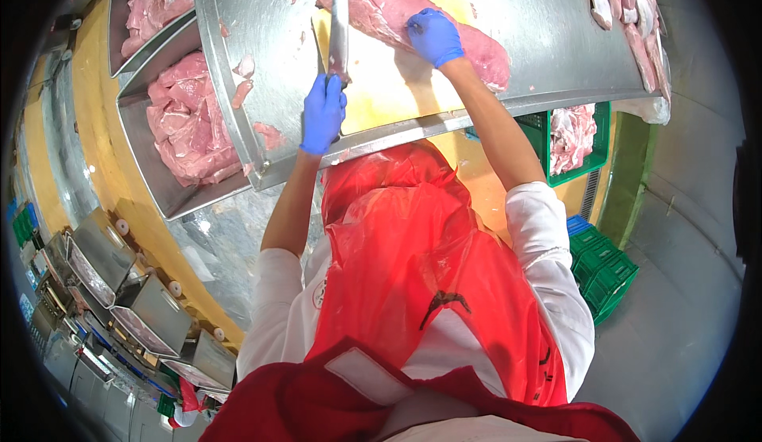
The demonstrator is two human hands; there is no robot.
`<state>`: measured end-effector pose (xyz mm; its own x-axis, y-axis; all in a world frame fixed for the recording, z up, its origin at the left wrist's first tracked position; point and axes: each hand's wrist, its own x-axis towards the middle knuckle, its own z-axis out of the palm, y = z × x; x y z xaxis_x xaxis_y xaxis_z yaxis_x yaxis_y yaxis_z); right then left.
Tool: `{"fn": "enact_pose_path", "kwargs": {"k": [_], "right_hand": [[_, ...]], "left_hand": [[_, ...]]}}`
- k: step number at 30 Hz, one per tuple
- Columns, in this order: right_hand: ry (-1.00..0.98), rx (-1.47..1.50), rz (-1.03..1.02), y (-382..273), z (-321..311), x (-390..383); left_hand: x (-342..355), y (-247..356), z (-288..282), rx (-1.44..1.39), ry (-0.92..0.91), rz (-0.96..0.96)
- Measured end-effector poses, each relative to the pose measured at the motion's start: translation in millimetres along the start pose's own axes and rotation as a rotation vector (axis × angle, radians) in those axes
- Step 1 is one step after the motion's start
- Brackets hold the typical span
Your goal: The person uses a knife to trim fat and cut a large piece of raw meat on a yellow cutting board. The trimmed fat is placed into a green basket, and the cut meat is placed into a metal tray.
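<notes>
My left hand [323, 114], in a blue glove, is closed around the handle of a knife [340, 25]. Its broad blade points away from me, across the left end of a long slab of raw pink meat [381, 3]. A thin dark strip lies beside the blade; I cannot tell if it is a second tool or a shadow. My right hand [435, 37], also gloved in blue, has its fingers curled against the middle of the slab and grips it. The meat rests partly on a yellow cutting board [385, 84] on the metal table [548, 53].
Two metal bins with meat pieces [194, 120] [159, 1] flank the table's left side. Long meat strips [631, 13] lie at the far right. Below the table's right edge is a green crate [601, 140] of trimmings; stacked green crates [607, 271] stand on the floor.
</notes>
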<state>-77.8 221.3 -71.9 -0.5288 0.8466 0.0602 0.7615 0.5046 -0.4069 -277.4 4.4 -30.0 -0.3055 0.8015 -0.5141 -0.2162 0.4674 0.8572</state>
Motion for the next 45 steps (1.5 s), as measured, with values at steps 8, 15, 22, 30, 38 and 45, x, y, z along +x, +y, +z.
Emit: {"fn": "enact_pose_path", "kwargs": {"k": [8, 15, 22, 30, 38, 45], "right_hand": [[0.075, 0.183, 0.475, -33, -19, -12], [0.181, 0.362, 0.667, -35, -14, -21], [0.3, 0.538, 0.685, -33, -1, -29], [0.335, 0.7, 0.658, -11, 6, -46], [0.303, 1.055, 0.794, 10, -25, -70], [0.476, 0.991, 0.706, 71, -125, -116]], "left_hand": [[95, 2, 26, 0.483, -0.206, 0.364], [150, 13, 47, 0.757, -0.417, 0.509], [145, 25, 46, 0.904, -0.464, 0.487], [115, 14, 46, 0.741, -0.494, 0.334], [74, -16, 80, 0.593, -0.398, 0.257], [20, 17, 123, 0.516, -0.514, 0.184]]}}
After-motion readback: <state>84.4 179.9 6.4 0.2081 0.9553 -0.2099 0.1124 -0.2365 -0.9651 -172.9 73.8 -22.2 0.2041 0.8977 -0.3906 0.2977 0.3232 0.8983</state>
